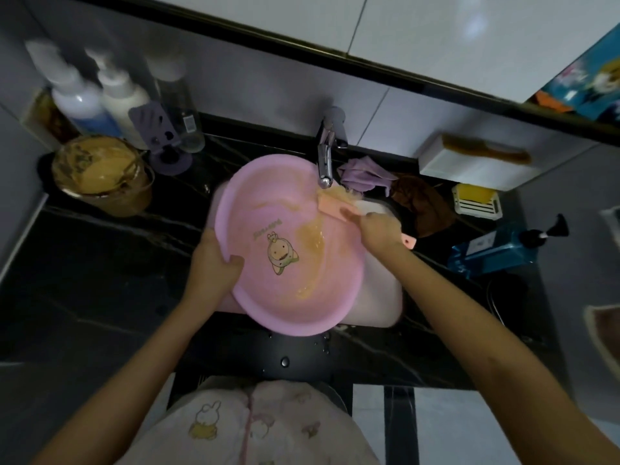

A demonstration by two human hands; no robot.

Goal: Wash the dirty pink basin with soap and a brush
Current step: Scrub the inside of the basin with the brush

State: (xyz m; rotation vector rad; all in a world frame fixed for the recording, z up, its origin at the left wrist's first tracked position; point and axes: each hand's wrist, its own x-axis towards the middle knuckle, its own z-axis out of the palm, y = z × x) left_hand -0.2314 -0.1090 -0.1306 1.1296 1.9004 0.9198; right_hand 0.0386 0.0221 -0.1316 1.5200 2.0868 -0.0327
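We stand at a dark marbled bench (100, 256) with a pale sink (375, 297) set into it, and the pink basin (268, 196) sits tilted over that sink, its rim reaching up under the chrome faucet (325, 156). Yellow-brown grime streaks down the basin's right inner wall and pools near its lower edge, beside a printed cartoon figure on the bottom.

Our left hand (214, 260) has its grip closed around the basin's left rim, thumb inside the bowl and fingers behind the wall. Our right hand (379, 226) has its grip wrapped tight around the handle of a pink brush (332, 206), whose bristled head lies against the basin's upper right rim just below the spout; the handle's tip pokes out behind the wrist.

On the bench to the left stands a round tub (97, 176) smeared with tan paste, with bottles (100, 102) behind it. To the right lie a purple cloth (362, 176), a blue pump bottle (496, 250) on its side, and a small soap dish (476, 203) with a yellow bar.
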